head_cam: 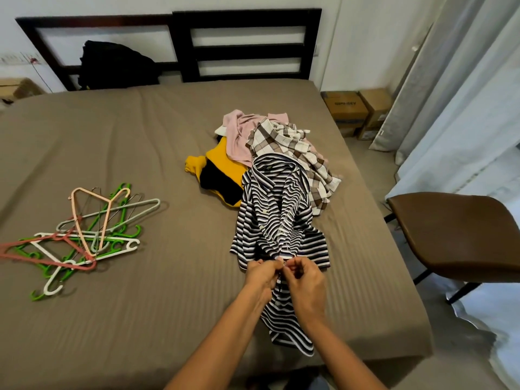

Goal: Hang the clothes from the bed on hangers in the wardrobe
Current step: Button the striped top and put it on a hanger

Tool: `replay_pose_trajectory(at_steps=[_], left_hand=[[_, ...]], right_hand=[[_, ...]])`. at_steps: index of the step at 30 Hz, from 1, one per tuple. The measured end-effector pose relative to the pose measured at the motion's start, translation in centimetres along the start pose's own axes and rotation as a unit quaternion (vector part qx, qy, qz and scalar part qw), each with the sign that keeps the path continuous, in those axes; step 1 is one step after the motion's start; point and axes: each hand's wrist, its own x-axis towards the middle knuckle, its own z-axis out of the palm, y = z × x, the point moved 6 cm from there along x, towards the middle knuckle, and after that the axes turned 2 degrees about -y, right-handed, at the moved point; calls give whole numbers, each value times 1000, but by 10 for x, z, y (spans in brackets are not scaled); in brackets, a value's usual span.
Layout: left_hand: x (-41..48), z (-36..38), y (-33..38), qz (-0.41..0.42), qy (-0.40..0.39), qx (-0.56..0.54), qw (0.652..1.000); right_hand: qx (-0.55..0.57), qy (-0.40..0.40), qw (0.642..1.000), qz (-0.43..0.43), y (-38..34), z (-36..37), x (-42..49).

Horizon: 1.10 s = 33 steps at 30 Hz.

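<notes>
Black-and-white striped shirt (277,218) lies on the brown bed (168,136), hem over the near edge, collar end touching the clothes pile (267,144). Fingers curled, left grip (261,273) and right grip (305,278) pinch its front placket. Plastic hangers (84,235) heaped well left.

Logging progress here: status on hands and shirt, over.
Left hand and right hand pinching striped shirt front. Hangers piled apart on bed, none taken. Nothing blocking.
</notes>
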Motion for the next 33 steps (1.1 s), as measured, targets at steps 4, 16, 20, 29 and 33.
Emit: replay_pose_trajectory(at_steps=[4, 16, 20, 29, 33], left_hand=[[1, -2, 2, -8, -31, 9, 999], [-21, -1, 18, 261, -146, 242, 923], [-23, -3, 3, 187, -125, 181, 957], [8, -9, 27, 55, -60, 172, 982], [8, 14, 41, 146, -131, 245, 949]], right_hand=[[54, -12, 998, 28, 4, -1, 5], [211, -199, 898, 332, 29, 10, 36], [130, -209, 936, 252, 24, 16, 46], [413, -246, 828, 287, 27, 15, 28], [405, -278, 830, 264, 21, 14, 29]])
